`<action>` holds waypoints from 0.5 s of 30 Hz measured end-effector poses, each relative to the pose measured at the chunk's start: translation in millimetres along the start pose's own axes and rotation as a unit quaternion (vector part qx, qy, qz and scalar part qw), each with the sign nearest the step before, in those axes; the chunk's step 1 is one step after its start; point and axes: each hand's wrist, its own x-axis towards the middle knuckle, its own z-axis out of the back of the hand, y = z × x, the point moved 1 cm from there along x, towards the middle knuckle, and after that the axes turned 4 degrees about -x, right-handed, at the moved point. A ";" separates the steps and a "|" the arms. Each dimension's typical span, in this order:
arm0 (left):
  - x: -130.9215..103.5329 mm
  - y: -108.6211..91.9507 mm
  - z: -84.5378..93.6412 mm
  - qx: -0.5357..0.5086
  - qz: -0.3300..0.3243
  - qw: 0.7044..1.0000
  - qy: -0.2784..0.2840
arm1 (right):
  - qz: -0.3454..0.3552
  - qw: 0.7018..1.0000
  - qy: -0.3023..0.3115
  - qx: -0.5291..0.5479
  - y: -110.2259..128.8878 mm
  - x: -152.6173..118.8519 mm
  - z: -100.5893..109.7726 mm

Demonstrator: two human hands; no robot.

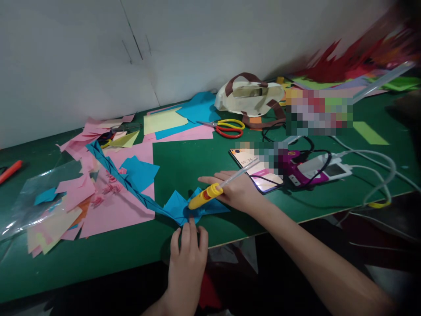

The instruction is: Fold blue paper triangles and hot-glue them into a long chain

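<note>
A yellow hot glue gun [204,197], with a long clear glue stick [243,169] out of its back, points down at a folded blue paper piece [175,206] on the table. My right hand [238,193] is at the glue gun, its fingers reaching behind the yellow body; the grip itself is mostly hidden. With bent fingers, my left hand [188,245] holds the near edge of the folded paper, the index fingertip close to the nozzle. A long folded blue strip [123,179] runs from this paper toward the upper left.
Pink sheets [131,210], small pink folded pieces [113,186] and a plastic bag [42,188] lie left. Red-and-yellow scissors [226,127] and a cloth bag [226,98] are behind. A phone [263,180], a purple power strip [297,175] and white cables [378,153] sit right.
</note>
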 end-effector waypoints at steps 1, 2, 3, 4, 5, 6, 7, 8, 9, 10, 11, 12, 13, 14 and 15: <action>-0.4 -0.1 -0.4 0.000 -0.001 1.000 0.001 | 0.002 1.000 0.006 0.005 1.0 -0.3 -0.6; -0.9 -0.1 -0.8 -0.001 -0.002 1.000 0.000 | 0.003 1.000 0.010 0.010 2.0 -0.4 -1.0; -1.4 -0.1 -1.3 -0.002 -0.002 1.000 0.002 | 0.003 1.000 0.015 0.014 3.0 -0.4 -1.0; -1.9 -0.1 -1.7 -0.004 -0.002 1.000 0.003 | 0.005 1.000 0.018 0.017 3.9 -0.3 -0.7; -2.3 0.0 -2.1 -0.007 -0.001 1.000 0.004 | 0.008 1.000 0.022 0.021 5.0 0.1 -0.2; -2.6 0.0 -2.3 -0.009 -0.001 1.000 0.005 | 0.012 0.999 0.027 0.026 6.3 0.7 0.3; -2.8 0.0 -2.3 -0.011 -0.002 1.000 0.007 | 0.017 0.999 0.031 0.031 7.7 1.4 0.8; -2.8 0.0 -2.2 -0.011 -0.003 1.000 0.006 | 0.022 0.999 0.034 0.035 9.3 2.2 1.1; -2.6 0.1 -2.0 -0.010 -0.002 1.000 0.004 | 0.026 0.998 0.036 0.038 10.8 3.0 1.0; -2.3 0.0 -1.7 -0.008 -0.002 1.000 0.000 | 0.027 0.998 0.036 0.038 12.1 3.7 0.5; -1.9 -0.1 -1.4 -0.005 -0.002 1.000 -0.003 | 0.025 0.998 0.035 0.036 13.1 4.2 -0.3; -1.3 -0.2 -1.1 -0.004 0.000 1.000 -0.010 | 0.023 0.999 0.033 0.033 13.6 4.5 -1.2; -0.8 -0.4 -0.8 -0.003 0.002 1.000 -0.016 | 0.019 0.999 0.033 0.031 13.5 4.5 -2.1; -0.2 -0.7 -0.5 -0.003 0.004 1.000 -0.022 | 0.014 0.999 0.034 0.031 12.8 4.4 -2.6; 0.4 -0.9 -0.4 -0.002 0.005 1.000 -0.024 | 0.008 0.999 0.037 0.031 11.6 4.0 -2.6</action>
